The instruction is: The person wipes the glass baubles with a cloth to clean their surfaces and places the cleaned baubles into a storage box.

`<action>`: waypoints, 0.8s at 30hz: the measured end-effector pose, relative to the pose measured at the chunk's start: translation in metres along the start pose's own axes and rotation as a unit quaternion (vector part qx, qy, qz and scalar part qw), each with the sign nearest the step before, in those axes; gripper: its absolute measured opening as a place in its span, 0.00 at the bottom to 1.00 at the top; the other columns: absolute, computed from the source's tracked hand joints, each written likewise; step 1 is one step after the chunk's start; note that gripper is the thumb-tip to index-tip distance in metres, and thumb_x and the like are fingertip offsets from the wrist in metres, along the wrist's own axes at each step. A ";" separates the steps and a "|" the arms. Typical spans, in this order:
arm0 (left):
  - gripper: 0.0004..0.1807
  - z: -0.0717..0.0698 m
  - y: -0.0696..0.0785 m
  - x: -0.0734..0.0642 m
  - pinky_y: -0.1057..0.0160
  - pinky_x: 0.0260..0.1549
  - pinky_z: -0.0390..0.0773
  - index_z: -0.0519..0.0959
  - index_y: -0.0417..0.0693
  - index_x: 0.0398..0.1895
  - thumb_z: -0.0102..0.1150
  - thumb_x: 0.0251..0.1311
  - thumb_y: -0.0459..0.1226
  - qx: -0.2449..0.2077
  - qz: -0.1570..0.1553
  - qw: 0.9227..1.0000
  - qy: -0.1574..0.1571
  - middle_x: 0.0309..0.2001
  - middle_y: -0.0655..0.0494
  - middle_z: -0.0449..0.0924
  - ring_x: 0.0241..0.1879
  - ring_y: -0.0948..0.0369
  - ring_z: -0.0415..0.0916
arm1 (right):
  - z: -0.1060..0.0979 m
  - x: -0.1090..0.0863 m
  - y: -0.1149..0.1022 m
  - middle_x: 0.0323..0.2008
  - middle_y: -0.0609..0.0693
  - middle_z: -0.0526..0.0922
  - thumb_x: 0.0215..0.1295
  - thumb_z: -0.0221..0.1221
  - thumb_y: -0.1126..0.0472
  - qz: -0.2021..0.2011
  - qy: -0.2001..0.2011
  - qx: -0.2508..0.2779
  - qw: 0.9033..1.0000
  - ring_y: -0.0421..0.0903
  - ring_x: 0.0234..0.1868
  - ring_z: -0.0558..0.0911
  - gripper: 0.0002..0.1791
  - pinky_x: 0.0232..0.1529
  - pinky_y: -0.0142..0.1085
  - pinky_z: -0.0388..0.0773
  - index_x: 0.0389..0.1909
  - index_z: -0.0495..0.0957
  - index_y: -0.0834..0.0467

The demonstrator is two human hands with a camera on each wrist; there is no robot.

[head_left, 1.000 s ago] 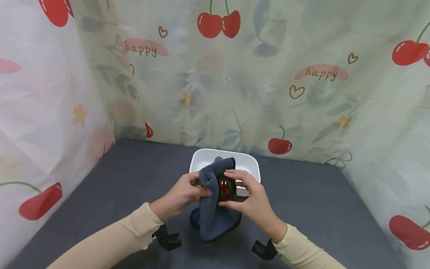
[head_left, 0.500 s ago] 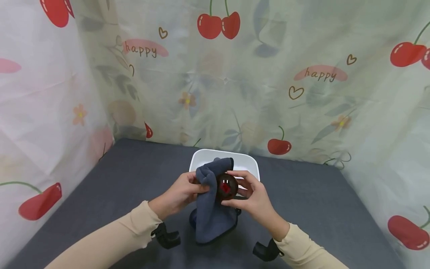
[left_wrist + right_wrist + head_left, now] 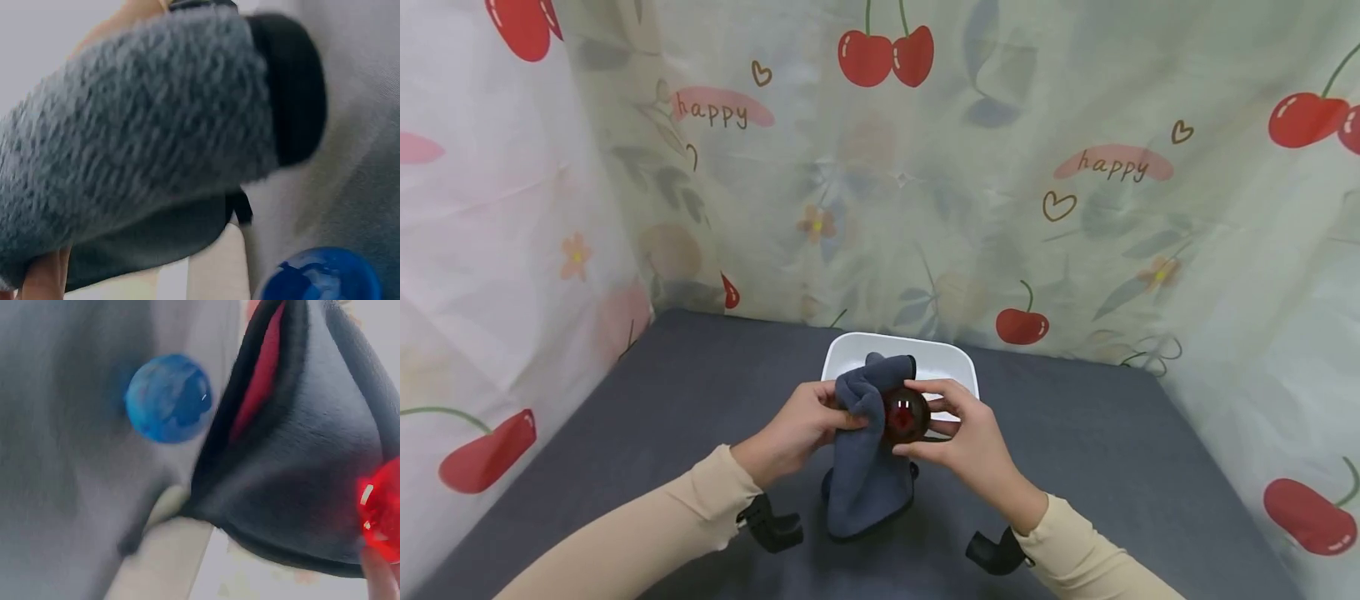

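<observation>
Hands meet above the tray (image 3: 958, 360): left (image 3: 801, 425) grips grey cloth (image 3: 865, 454), right (image 3: 970, 442) pinches red ball (image 3: 905, 414).

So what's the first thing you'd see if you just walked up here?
Two hands meeting mid-table: the left hand grips a grey cloth against a dark round thing with a red centre, held by the right hand. Behind them sits a white tub; a blue ball lies under the cloth.

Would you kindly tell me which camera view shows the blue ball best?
The right wrist view: the blue ball lies whole and unobstructed on the dark surface. The left wrist view cuts it off at the bottom edge. In the head view the grey cloth hides almost all of it.
</observation>
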State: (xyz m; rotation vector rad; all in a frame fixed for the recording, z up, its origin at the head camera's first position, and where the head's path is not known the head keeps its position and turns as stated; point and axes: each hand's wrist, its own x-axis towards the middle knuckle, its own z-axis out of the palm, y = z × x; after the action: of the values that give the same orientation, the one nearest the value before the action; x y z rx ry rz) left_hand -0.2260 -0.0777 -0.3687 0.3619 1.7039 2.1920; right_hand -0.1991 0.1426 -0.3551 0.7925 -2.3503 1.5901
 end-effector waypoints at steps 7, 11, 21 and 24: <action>0.28 0.005 -0.001 -0.002 0.57 0.40 0.78 0.75 0.40 0.53 0.70 0.43 0.29 0.056 0.015 0.998 -0.001 0.46 0.49 0.79 0.44 0.56 0.77 | 0.010 -0.002 -0.002 0.49 0.47 0.75 0.36 0.75 0.65 0.006 0.028 -0.065 0.997 0.42 0.42 0.80 0.38 0.42 0.33 0.78 0.55 0.73 0.50; 0.30 0.006 -0.008 -0.003 0.55 0.41 0.79 0.75 0.40 0.54 0.72 0.43 0.33 0.078 0.013 0.997 0.012 0.49 0.46 0.78 0.45 0.54 0.78 | 0.012 -0.002 0.001 0.47 0.46 0.78 0.34 0.76 0.61 -0.026 0.025 -0.184 0.982 0.40 0.41 0.80 0.38 0.42 0.31 0.78 0.53 0.75 0.52; 0.20 0.002 -0.005 -0.003 0.62 0.33 0.79 0.76 0.32 0.47 0.66 0.47 0.28 0.004 0.030 0.999 0.015 0.34 0.53 0.82 0.32 0.60 0.80 | -0.001 0.003 0.006 0.52 0.50 0.73 0.40 0.73 0.65 0.058 -0.019 0.085 0.995 0.46 0.50 0.77 0.36 0.45 0.37 0.77 0.55 0.73 0.52; 0.23 0.002 -0.002 -0.003 0.61 0.34 0.80 0.75 0.31 0.49 0.67 0.47 0.29 0.025 0.037 0.999 0.003 0.38 0.51 0.81 0.34 0.59 0.80 | -0.001 0.005 0.004 0.49 0.46 0.75 0.38 0.75 0.61 0.001 -0.026 -0.042 0.999 0.42 0.48 0.77 0.36 0.42 0.31 0.78 0.53 0.73 0.52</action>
State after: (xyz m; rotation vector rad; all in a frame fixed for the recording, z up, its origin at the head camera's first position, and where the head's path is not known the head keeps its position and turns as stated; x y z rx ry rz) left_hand -0.2221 -0.0770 -0.3700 0.4370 1.7786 2.2074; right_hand -0.2056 0.1432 -0.3552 0.8228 -2.4379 1.4781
